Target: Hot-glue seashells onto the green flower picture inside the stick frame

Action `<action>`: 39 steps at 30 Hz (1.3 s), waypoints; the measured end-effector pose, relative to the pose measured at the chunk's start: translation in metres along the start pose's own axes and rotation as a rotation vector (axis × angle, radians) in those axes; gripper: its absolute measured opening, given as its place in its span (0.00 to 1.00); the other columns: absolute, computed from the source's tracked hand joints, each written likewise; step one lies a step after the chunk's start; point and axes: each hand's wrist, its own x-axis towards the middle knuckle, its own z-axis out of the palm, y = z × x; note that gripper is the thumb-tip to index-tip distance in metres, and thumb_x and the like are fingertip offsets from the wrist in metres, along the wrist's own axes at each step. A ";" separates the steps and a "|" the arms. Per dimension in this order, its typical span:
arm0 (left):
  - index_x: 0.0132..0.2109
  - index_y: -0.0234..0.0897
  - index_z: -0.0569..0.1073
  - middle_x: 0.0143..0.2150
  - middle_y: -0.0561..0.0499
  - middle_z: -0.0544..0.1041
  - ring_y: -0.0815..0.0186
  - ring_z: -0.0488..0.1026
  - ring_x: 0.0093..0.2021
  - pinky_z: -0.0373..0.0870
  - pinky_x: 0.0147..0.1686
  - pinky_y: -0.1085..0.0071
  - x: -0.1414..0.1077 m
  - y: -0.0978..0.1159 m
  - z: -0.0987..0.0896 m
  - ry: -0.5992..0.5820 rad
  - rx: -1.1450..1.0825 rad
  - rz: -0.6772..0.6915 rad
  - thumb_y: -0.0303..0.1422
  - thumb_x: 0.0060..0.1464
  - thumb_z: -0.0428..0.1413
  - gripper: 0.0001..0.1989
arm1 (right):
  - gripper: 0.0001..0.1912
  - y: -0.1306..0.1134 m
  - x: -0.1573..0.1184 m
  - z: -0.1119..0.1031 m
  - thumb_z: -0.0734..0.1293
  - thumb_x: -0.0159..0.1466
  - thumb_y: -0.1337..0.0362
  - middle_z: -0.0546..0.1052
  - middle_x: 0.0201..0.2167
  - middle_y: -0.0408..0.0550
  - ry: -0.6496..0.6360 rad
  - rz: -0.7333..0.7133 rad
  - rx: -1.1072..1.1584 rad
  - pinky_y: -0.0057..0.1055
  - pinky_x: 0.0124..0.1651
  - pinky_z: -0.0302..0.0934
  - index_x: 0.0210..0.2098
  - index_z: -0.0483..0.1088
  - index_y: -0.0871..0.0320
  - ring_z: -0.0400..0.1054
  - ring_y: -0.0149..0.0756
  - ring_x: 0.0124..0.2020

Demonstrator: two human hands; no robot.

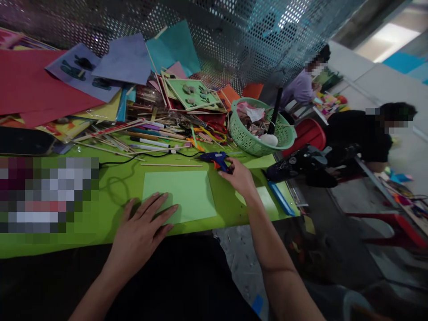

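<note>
A light green sheet of paper (187,191) lies flat on the bright green table (227,196). My left hand (142,225) rests on its left part and lower edge, fingers spread, holding nothing. To the right and beyond the sheet, my right hand (238,174) has its fingers closed around the handle of a blue glue gun (216,158) with an orange trigger. The gun's nozzle points left. A thin wooden stick (171,165) lies just beyond the sheet's far edge.
Behind are markers (152,142), sticks, coloured papers (125,58) and a decorated green card (194,93). A green basket (247,138) holds scraps. A blue cutter (281,198) lies at the right edge. Two people (357,133) sit further right.
</note>
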 end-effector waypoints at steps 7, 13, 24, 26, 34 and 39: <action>0.65 0.54 0.69 0.72 0.52 0.64 0.48 0.63 0.70 0.56 0.65 0.37 -0.001 -0.002 0.004 0.017 -0.023 -0.003 0.37 0.67 0.51 0.21 | 0.16 0.008 0.016 -0.007 0.67 0.54 0.58 0.70 0.22 0.39 -0.028 0.124 0.335 0.32 0.33 0.58 0.40 0.76 0.57 0.64 0.35 0.26; 0.64 0.52 0.70 0.71 0.50 0.65 0.48 0.64 0.69 0.56 0.64 0.37 -0.001 -0.001 0.005 0.040 -0.014 0.017 0.36 0.67 0.50 0.20 | 0.14 -0.004 0.005 -0.032 0.68 0.57 0.55 0.71 0.24 0.40 -0.046 0.058 0.681 0.30 0.34 0.61 0.38 0.73 0.57 0.65 0.31 0.26; 0.63 0.51 0.72 0.71 0.51 0.65 0.49 0.64 0.69 0.55 0.65 0.39 -0.001 0.000 0.008 0.058 0.029 0.020 0.35 0.68 0.50 0.19 | 0.12 -0.029 -0.016 -0.049 0.71 0.53 0.63 0.73 0.27 0.41 -0.239 0.028 1.046 0.30 0.28 0.58 0.36 0.70 0.54 0.63 0.31 0.25; 0.63 0.51 0.72 0.71 0.51 0.65 0.50 0.64 0.69 0.55 0.66 0.40 -0.002 0.000 0.008 0.068 0.033 0.020 0.35 0.68 0.50 0.19 | 0.13 -0.028 -0.018 -0.050 0.71 0.54 0.61 0.73 0.28 0.43 -0.250 0.008 1.082 0.30 0.31 0.60 0.38 0.71 0.55 0.65 0.33 0.29; 0.64 0.54 0.70 0.72 0.53 0.63 0.52 0.63 0.70 0.53 0.67 0.39 -0.003 0.003 0.005 0.046 0.024 -0.005 0.35 0.68 0.51 0.20 | 0.16 -0.024 -0.022 -0.041 0.69 0.59 0.51 0.75 0.28 0.48 -0.316 -0.003 0.981 0.33 0.31 0.61 0.37 0.75 0.57 0.68 0.38 0.30; 0.66 0.56 0.68 0.71 0.56 0.65 0.54 0.61 0.71 0.52 0.69 0.40 -0.004 0.006 0.004 0.052 -0.047 -0.042 0.36 0.68 0.52 0.22 | 0.19 -0.028 -0.027 -0.032 0.67 0.63 0.49 0.78 0.31 0.50 -0.350 -0.026 0.845 0.35 0.33 0.64 0.42 0.77 0.58 0.70 0.39 0.30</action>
